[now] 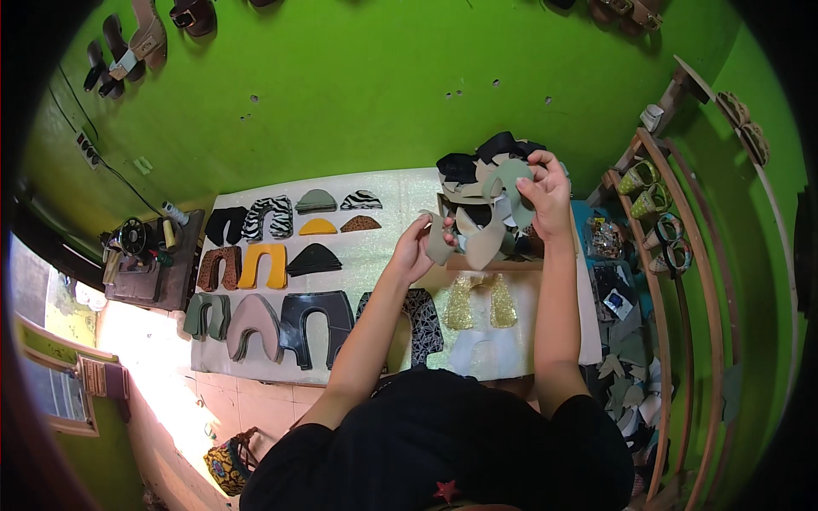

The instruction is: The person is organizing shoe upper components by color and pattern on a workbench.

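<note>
Between thumb and fingers, my left hand (416, 252) grips a small grey-green cut piece (439, 240). My right hand (550, 201) is raised higher and pinches a rounded sage-green cut piece (513, 180). Both are above a box (498, 265) heaped with black, beige and green cut pieces. A beige piece (486, 242) shows between my hands; whether it is held or lies on the heap, I cannot tell. Nearer to me are gold glittery U-shaped pieces (461, 303) and white ones (474, 352). My left forearm partly hides a black-and-silver patterned stack (423, 328).
Stacks of U-shaped and half-moon pieces, such as yellow half-moons (318, 226), line the left of the white-covered table (375, 180). A sewing machine (136, 243) stands at far left. A wooden shoe rack (664, 307) and a pile of scraps (626, 375) are on the right.
</note>
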Available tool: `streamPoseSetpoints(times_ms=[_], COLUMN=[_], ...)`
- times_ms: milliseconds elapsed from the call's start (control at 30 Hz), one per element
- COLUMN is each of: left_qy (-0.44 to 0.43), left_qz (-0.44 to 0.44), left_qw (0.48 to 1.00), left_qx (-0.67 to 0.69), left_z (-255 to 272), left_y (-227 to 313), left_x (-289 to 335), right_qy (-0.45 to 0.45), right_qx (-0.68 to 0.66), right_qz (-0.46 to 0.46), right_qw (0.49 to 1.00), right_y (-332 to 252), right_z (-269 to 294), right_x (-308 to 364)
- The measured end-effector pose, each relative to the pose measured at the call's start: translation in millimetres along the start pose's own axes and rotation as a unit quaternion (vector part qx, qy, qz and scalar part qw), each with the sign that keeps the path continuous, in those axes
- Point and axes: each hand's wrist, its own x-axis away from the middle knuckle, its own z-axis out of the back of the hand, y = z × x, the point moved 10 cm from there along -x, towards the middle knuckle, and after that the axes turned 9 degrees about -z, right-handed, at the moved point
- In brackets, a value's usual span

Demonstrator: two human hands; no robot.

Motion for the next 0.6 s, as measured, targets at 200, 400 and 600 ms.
streamPoseSetpoints(times_ms=[200,400,600], left_qy=[0.019,0.055,0.057], left_qz=[0.04,0.046,-0.006], left_qw=[0.998,0.994,0.998], left_qx=[-0.046,-0.077,-0.04], left_z=[-17.6,-16.3,-16.1], left_y=[3.1,15.4,38.4], left_x=[16.1,33.2,45.7], right_qy=[0.008,-0.149,-0.107], right_qx=[0.301,0.487,0.545], right_qz=[0.086,0.044,0.08], right_qw=[0.95,0.86,0.828], right_y=[-14.2,41.6,61.4], right_z=[-47.8,-117.2,-131.9], right_x=[13.8,51.0,81.4])
